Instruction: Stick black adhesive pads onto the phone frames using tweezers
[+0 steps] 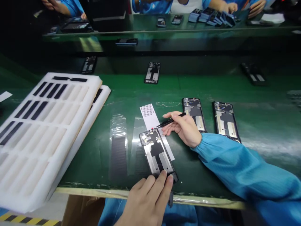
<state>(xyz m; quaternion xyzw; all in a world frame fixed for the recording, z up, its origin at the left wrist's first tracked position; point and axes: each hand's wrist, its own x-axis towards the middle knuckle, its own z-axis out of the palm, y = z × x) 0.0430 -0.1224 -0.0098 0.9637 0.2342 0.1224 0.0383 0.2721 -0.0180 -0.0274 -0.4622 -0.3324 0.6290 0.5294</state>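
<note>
A phone with its back off (157, 153) lies at a slant near the table's front edge, its circuit parts and silver plate facing up. My left hand (148, 197) grips its lower end, fingertips pressed on the edge and the thumb not clearly visible. My right hand (182, 127) is closed around black tweezers (170, 120). Their tips are at the phone's upper edge, by a tiny red piece (152, 128); whether they pinch it I cannot tell. Partly under the phone lies a white strip (150, 118) with rows of small dark dots.
Two opened phones (195, 111) (225, 121) lie right, one partly behind my right hand. Clear film sheets (118, 131) lie left of the strip. Stacked white foam trays (54, 122) with black strips fill the left. More phones (152, 72) lie farther back; people's hands (257, 8) show beyond.
</note>
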